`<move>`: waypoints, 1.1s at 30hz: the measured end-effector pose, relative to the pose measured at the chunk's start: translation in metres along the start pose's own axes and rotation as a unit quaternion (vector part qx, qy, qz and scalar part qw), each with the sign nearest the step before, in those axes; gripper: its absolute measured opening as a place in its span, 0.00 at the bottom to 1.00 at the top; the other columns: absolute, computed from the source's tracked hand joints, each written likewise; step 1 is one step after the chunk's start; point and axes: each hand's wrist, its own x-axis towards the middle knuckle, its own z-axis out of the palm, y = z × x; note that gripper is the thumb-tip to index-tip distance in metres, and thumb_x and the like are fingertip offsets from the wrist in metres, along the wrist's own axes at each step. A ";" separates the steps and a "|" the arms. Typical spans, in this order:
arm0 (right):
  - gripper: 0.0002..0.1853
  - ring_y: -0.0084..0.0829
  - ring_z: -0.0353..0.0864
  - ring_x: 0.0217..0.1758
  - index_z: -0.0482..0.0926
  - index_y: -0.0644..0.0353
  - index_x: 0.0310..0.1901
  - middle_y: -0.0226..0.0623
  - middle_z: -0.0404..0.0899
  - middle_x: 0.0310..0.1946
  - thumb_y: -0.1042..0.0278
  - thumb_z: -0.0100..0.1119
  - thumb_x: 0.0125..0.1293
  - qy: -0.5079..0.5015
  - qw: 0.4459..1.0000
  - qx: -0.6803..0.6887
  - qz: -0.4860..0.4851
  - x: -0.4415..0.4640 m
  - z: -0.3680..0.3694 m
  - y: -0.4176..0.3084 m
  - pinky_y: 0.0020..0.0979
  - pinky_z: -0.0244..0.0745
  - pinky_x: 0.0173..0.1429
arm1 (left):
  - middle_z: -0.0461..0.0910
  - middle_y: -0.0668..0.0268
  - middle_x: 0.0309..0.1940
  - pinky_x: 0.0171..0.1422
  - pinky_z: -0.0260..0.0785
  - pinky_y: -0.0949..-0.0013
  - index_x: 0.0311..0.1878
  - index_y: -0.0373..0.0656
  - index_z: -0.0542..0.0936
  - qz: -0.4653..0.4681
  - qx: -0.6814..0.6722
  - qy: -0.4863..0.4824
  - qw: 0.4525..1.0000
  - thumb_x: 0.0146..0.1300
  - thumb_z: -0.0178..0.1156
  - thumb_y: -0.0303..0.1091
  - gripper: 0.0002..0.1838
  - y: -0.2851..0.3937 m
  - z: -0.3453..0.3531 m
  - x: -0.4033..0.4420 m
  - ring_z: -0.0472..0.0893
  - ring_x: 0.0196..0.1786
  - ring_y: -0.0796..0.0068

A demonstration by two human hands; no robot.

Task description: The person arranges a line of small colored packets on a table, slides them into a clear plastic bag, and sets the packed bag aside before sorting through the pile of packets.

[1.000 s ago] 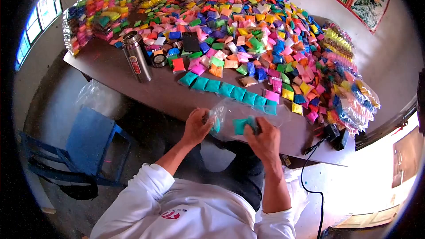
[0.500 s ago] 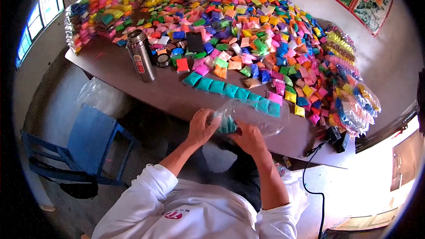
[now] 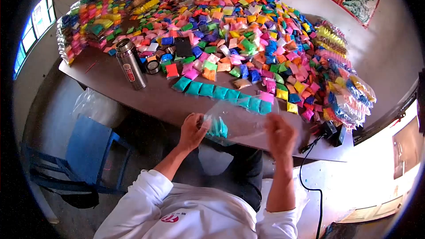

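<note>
A clear plastic bag point(image 3: 248, 126) with several teal packets point(image 3: 218, 128) standing together inside is held at the table's front edge. My left hand point(image 3: 193, 131) is closed round the bag's left end, beside the packets. At the bag's right end, my right hand point(image 3: 281, 136) is blurred by motion, its fingers curled and seemingly pinching the plastic edge. Just behind the bag, a row of teal packets point(image 3: 220, 92) lies flat on the table, its right end seen partly through the film.
A large heap of coloured packets point(image 3: 248, 31) covers the brown table point(image 3: 164, 99). A steel flask point(image 3: 130, 64), its lid point(image 3: 152, 66) and a black phone point(image 3: 183, 47) stand at left. At right are bagged packets point(image 3: 349, 99) and a black adapter point(image 3: 340, 135) with cable. A blue chair point(image 3: 88, 148) is at left.
My right hand has moved right, away from the packets to the bag's far end. My left hand stays at the left end. The view has shifted slightly.
</note>
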 end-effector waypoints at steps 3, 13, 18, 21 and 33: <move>0.08 0.28 0.80 0.31 0.82 0.63 0.42 0.43 0.81 0.29 0.69 0.57 0.68 0.110 0.994 0.018 0.019 0.043 -0.021 0.054 0.30 0.75 0.40 | 0.74 0.58 0.29 0.42 0.67 0.60 0.37 0.38 0.77 0.018 -0.010 0.006 1.000 0.62 0.62 0.41 0.14 0.005 0.001 -0.001 0.74 0.35 0.58; 0.29 0.50 0.78 0.57 0.74 0.59 0.59 0.51 0.79 0.53 0.65 0.70 0.55 -0.251 0.964 -0.070 -0.061 0.070 0.039 0.190 0.43 0.74 0.58 | 0.78 0.55 0.40 0.51 0.69 0.57 0.45 0.39 0.77 -0.017 0.023 -0.021 0.999 0.65 0.59 0.47 0.19 0.000 -0.003 -0.004 0.78 0.45 0.54; 0.29 0.46 0.77 0.56 0.77 0.60 0.54 0.45 0.79 0.50 0.60 0.71 0.49 -0.213 0.957 -0.096 -0.174 0.072 0.047 0.203 0.42 0.73 0.59 | 0.76 0.57 0.33 0.46 0.68 0.58 0.39 0.39 0.77 0.007 -0.003 0.010 1.000 0.65 0.59 0.49 0.19 0.001 0.001 -0.002 0.75 0.39 0.57; 0.28 0.47 0.79 0.52 0.78 0.61 0.53 0.46 0.80 0.47 0.59 0.70 0.51 -0.229 0.949 -0.134 -0.170 0.076 0.045 0.211 0.43 0.74 0.55 | 0.76 0.57 0.34 0.46 0.68 0.57 0.39 0.39 0.78 0.015 -0.003 0.013 1.000 0.65 0.59 0.48 0.18 0.004 0.000 -0.002 0.76 0.39 0.57; 0.22 0.46 0.83 0.50 0.79 0.63 0.53 0.51 0.82 0.46 0.82 0.64 0.54 -0.192 0.979 -0.047 -0.038 0.088 0.050 0.146 0.39 0.78 0.50 | 0.75 0.56 0.33 0.45 0.68 0.56 0.40 0.39 0.76 0.032 0.017 0.016 0.999 0.65 0.60 0.44 0.15 0.001 0.000 -0.004 0.75 0.39 0.55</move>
